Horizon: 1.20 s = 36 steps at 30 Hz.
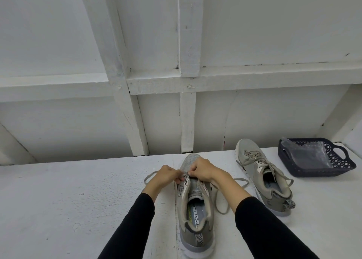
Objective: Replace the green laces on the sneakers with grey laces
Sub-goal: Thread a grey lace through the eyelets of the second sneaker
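A grey-green sneaker (pixel 195 219) stands on the white table in front of me, toe pointing away, its eyelet rows almost bare. A greyish lace (pixel 222 200) trails loose on both sides of it. My left hand (pixel 166 175) pinches the left eyelet flap near the toe end. My right hand (pixel 201 169) pinches the lace at the lowest eyelets, close against the left hand. The second sneaker (pixel 264 178) lies to the right, fully laced with a greyish lace.
A dark blue plastic basket (pixel 340 165) holding a clear plastic bag (pixel 305 153) sits at the far right. The white table (pixel 78 200) ends at a white wooden framed wall (pixel 188 121) just behind the sneakers.
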Motion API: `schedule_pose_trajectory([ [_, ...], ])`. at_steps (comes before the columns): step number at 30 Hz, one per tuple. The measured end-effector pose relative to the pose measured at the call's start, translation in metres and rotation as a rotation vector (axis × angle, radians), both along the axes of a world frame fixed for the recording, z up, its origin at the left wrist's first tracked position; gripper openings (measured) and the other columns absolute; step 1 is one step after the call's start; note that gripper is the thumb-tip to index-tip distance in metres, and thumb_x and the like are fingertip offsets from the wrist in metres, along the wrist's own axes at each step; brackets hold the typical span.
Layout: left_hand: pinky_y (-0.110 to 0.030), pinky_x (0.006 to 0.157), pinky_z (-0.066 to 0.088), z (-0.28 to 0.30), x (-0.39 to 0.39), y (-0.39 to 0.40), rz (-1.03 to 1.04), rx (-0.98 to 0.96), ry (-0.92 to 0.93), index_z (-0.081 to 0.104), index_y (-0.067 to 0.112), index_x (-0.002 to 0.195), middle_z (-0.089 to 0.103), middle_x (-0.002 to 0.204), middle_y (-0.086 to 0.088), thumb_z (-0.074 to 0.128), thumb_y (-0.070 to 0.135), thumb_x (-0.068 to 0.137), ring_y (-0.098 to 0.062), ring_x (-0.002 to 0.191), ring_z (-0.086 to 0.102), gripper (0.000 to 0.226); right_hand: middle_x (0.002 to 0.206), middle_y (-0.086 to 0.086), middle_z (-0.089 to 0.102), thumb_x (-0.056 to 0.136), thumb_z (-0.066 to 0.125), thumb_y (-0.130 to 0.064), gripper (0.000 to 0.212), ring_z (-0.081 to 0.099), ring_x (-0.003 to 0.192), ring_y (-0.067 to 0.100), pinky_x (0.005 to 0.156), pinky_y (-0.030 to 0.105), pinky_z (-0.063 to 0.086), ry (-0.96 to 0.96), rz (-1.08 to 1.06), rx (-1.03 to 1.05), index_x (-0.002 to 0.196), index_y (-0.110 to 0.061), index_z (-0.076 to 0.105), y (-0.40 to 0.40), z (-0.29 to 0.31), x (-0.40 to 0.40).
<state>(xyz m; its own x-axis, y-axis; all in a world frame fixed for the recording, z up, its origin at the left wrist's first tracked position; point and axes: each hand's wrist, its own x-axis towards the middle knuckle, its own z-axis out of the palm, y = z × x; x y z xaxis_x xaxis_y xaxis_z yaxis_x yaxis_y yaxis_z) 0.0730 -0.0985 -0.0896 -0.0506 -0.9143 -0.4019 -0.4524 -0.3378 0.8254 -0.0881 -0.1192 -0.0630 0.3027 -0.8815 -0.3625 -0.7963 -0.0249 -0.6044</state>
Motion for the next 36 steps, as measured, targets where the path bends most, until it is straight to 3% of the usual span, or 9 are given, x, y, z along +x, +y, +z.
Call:
schedule_pose_trajectory([
  [4,-0.005,0.051,0.036,0.003,0.001,0.000,-0.022,0.042,0.041,0.070,0.012,0.070,0.063,0.058,0.005,0.063,0.018,0.093,0.004,0.051,0.054,0.025,0.073,-0.001,0.062,0.085,0.064,-0.009,0.025,0.053,0.066,0.009,0.061,0.019,0.044,-0.020,0.023,0.026,0.061,-0.016,0.063,-0.005,-0.002,-0.003],
  [9,-0.025,0.080,0.048,0.000,0.011,0.004,-0.140,-0.120,0.120,0.071,0.018,0.070,0.069,0.065,0.005,0.070,0.022,0.089,-0.002,0.065,0.062,0.020,0.066,-0.010,0.062,0.078,0.067,-0.015,0.012,0.056,0.064,0.007,0.065,0.027,0.048,-0.056,0.062,-0.130,0.069,-0.023,0.071,0.000,-0.001,-0.012],
  [11,-0.027,0.089,0.038,-0.001,0.012,0.004,-0.176,-0.202,-0.013,0.073,0.026,0.073,0.071,0.072,0.009,0.072,0.030,0.087,-0.001,0.077,0.064,0.015,0.075,-0.009,0.059,0.078,0.066,-0.021,0.008,0.057,0.071,0.013,0.064,0.030,0.046,0.070,0.145,-0.263,0.071,-0.025,0.067,0.004,0.003,-0.012],
  [15,-0.031,0.086,0.020,0.005,0.009,0.006,-0.228,-0.432,-0.426,0.070,0.041,0.077,0.068,0.077,0.022,0.068,0.047,0.086,0.001,0.090,0.054,0.012,0.091,-0.004,0.047,0.083,0.059,-0.020,0.008,0.046,0.074,0.019,0.062,0.031,0.033,0.208,0.317,-0.482,0.076,-0.016,0.057,0.008,0.008,-0.009],
  [19,-0.033,0.096,0.019,0.006,0.005,0.013,-0.218,-0.569,-0.523,0.072,0.037,0.090,0.067,0.080,0.024,0.061,0.045,0.091,0.004,0.084,0.050,0.013,0.084,-0.004,0.040,0.084,0.050,-0.012,0.010,0.040,0.072,0.020,0.061,0.032,0.030,0.245,0.316,-0.539,0.076,-0.015,0.046,0.017,0.004,-0.006],
  [23,-0.032,0.098,0.015,0.000,0.004,0.020,-0.203,-0.748,-0.656,0.073,0.038,0.093,0.067,0.079,0.019,0.061,0.039,0.091,0.000,0.088,0.054,0.012,0.088,0.003,0.059,0.081,0.050,-0.007,0.010,0.050,0.078,0.025,0.061,0.031,0.032,0.209,0.258,-0.502,0.078,-0.017,0.050,0.018,0.000,-0.007],
  [25,-0.033,0.095,0.017,-0.006,0.006,0.023,-0.197,-0.843,-0.711,0.074,0.037,0.086,0.065,0.071,0.017,0.073,0.033,0.083,-0.002,0.077,0.058,0.005,0.093,0.004,0.063,0.081,0.051,-0.006,0.014,0.054,0.083,0.026,0.064,0.030,0.034,0.171,0.222,-0.467,0.079,-0.020,0.053,0.019,0.000,-0.010],
  [30,-0.038,0.091,0.028,-0.011,0.008,0.021,-0.329,-0.984,-0.866,0.067,0.032,0.069,0.055,0.060,0.014,0.087,0.019,0.065,-0.008,0.062,0.055,0.024,0.100,0.004,0.065,0.085,0.054,-0.007,0.019,0.059,0.090,0.025,0.070,0.027,0.040,0.128,0.168,-0.428,0.092,-0.018,0.069,0.019,0.001,-0.013],
  [36,-0.040,0.091,0.030,-0.015,0.013,0.022,-0.379,-1.056,-0.981,0.065,0.030,0.073,0.050,0.062,0.013,0.089,0.019,0.064,-0.011,0.063,0.054,0.028,0.077,-0.009,0.059,0.083,0.051,-0.010,0.025,0.057,0.076,0.016,0.064,0.026,0.041,0.011,-0.080,-0.387,0.087,-0.023,0.072,0.017,0.000,-0.026],
])
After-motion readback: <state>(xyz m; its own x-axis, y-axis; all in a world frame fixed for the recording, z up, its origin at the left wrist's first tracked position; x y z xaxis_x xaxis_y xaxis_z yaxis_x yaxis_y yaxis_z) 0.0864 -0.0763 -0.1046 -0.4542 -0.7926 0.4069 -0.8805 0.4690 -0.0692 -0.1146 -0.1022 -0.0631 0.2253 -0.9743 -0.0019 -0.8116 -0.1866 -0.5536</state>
